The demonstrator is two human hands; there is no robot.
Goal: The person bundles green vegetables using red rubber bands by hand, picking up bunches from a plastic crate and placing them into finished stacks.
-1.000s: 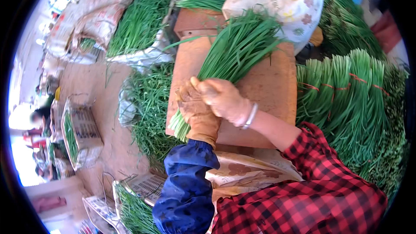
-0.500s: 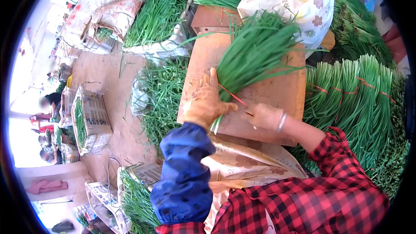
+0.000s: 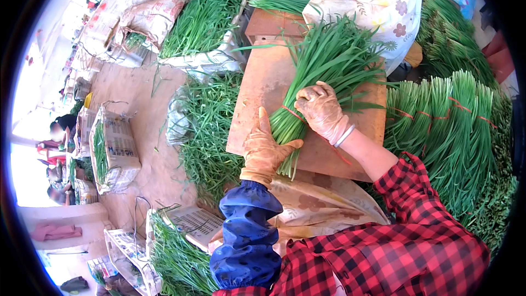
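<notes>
A bunch of garlic chives (image 3: 334, 57) lies slantwise on a brown wooden board (image 3: 256, 96), leaves pointing away and pale stem ends toward me. A thin red tie (image 3: 293, 113) crosses its stems, and a loose red end trails out at the lower right. Below the tie, my gloved left hand (image 3: 264, 152) grips the stems, thumb across them and a finger along their left side. My gloved right hand (image 3: 323, 111) is curled over the bunch's right side beside the tie. Its fingertips press on the chives; whether they also pinch the tie is hidden.
Tied chive bundles (image 3: 455, 115) stand packed at the right. Loose greens (image 3: 211, 126) lie left of the board, and a crate of chives (image 3: 205, 16) stands beyond them. Flowered cloth (image 3: 372, 5) hangs by the far edge. A person opposite and people at far left are partly visible.
My right hand has moved from the tie's end, right of the stems, up onto the bunch. The stems look gathered closer under the tie. My left hand has shifted slightly right and down.
</notes>
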